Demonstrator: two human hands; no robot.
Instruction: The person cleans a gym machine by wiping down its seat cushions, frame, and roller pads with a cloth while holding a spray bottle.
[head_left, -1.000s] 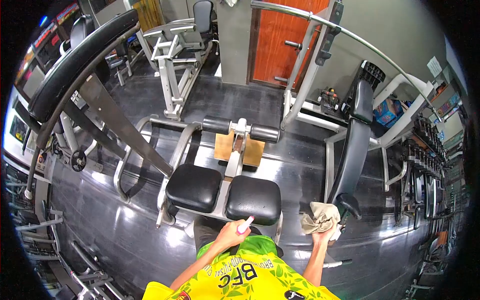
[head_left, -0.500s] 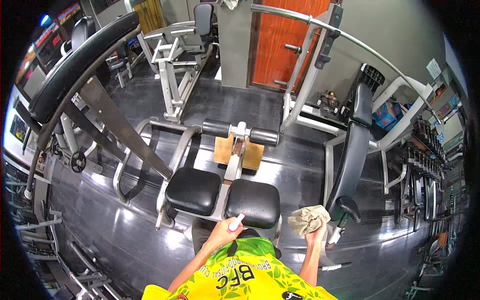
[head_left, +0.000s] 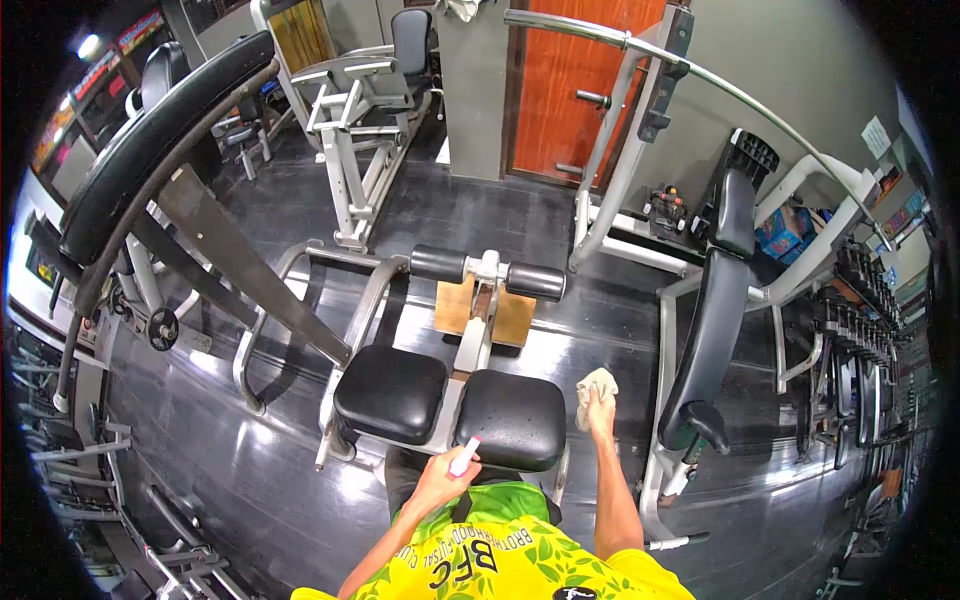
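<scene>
My left hand (head_left: 440, 482) is closed around a small white bottle (head_left: 464, 458) with a reddish-pink end, close to the front edge of the right seat pad. Bunched up in my right hand (head_left: 601, 415) is a beige cloth (head_left: 596, 384), held above the floor to the right of that pad. The right black seat pad (head_left: 512, 420) has small droplets or specks on its surface. Beside it sits the left black seat pad (head_left: 392, 393), joined by a grey metal frame. Black foam rollers (head_left: 438, 264) cross the frame's far end.
A black padded backrest (head_left: 706, 340) on a white frame stands close to my right arm. On the left, a long padded machine arm (head_left: 165, 140) rises high. A barbell (head_left: 720, 95) spans the upper right, near a dumbbell rack (head_left: 860, 310). A wooden plate (head_left: 485, 312) lies beyond the seats.
My right hand has moved forward and a little left with the cloth, which now looks more bunched. The bottle in my left hand has turned slightly and its reddish end shows at the top.
</scene>
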